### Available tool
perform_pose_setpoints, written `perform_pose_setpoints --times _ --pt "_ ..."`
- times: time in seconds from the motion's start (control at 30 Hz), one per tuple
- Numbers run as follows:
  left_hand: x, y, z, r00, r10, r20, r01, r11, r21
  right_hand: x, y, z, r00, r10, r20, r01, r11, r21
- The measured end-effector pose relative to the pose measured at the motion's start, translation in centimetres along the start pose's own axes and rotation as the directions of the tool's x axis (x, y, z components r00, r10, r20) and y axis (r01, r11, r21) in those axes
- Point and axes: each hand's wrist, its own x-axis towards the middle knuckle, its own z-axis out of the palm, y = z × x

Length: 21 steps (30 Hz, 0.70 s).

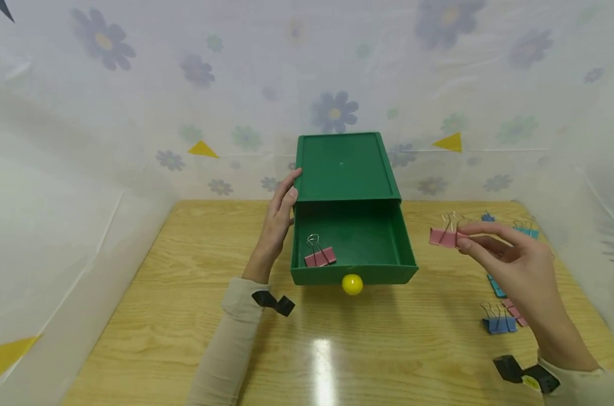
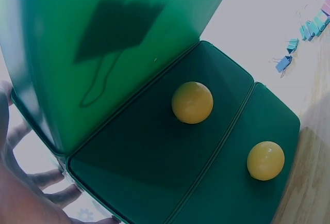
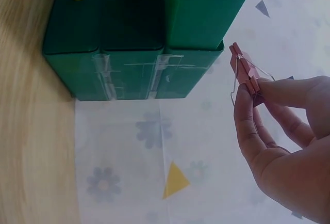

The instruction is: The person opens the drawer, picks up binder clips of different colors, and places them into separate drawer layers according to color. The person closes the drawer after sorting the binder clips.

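In the head view a green drawer box (image 1: 344,166) stands on the table with its top drawer (image 1: 354,274) pulled out. A pink binder clip (image 1: 320,257) lies inside at the drawer's front left corner; its dark outline shows through the drawer wall in the left wrist view. My left hand (image 1: 273,228) rests along the box's left side, fingers fairly straight. To the right of the drawer, above the table, my right hand (image 1: 520,270) pinches pink binder clips (image 1: 442,237) between thumb and fingers. They look like two side by side, partly hidden by the fingertips.
On the right of the table lie blue clips (image 1: 500,325), a pink clip (image 1: 516,313) and teal clips (image 1: 527,232), some behind my right hand. Two lower drawers with yellow knobs (image 2: 265,161) are closed. A flowered sheet (image 1: 246,84) hangs behind and at the sides.
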Motion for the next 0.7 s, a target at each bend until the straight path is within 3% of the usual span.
perform_pose_setpoints --times 0.13,0.37,0.7 --pt "0.0 0.0 0.0 1.0 0.003 0.003 -0.003 1.0 -0.006 0.4 -0.5 0.4 1.0 -0.027 0.011 0.027 1.0 0.013" --pt "0.0 0.2 0.1 1.0 -0.004 0.001 0.004 1.0 -0.02 1.2 -1.7 1.3 0.999 -0.042 0.033 0.046 0.989 -0.141" --pt "0.1 0.1 0.0 1.0 -0.008 -0.002 0.008 1.0 -0.011 2.6 -3.3 3.0 0.992 -0.041 0.116 0.067 0.97 -0.232"
